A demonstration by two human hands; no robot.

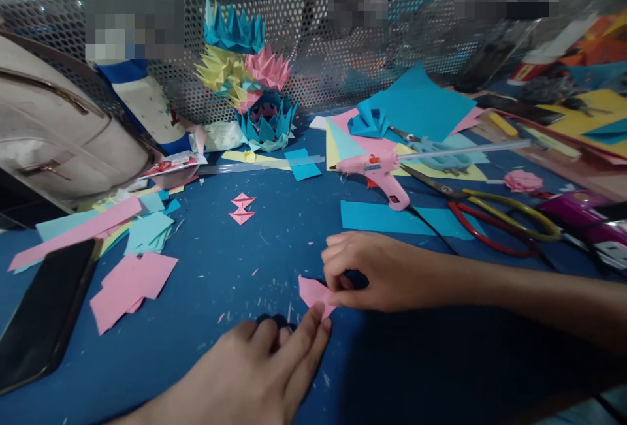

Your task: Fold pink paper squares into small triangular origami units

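A small folded piece of pink paper (312, 291) lies on the blue table in front of me. My left hand (267, 363) presses its lower edge down with the tips of the long, close-set fingers, the others curled under. At its right corner, the closed thumb and fingers of my right hand (360, 271) pinch the paper. Two small folded pink paper pieces (243, 208) sit touching farther up the table. To the left is a pile of pink paper squares (132, 288).
A pink glue gun (377, 173) and red-and-yellow-handled scissors (494, 216) lie beyond my right hand, near a blue paper strip (386, 218). Folded paper flowers (267, 121) stack against the perforated metal panel. On the left are a phone (51, 314) and a pale bag (63, 125).
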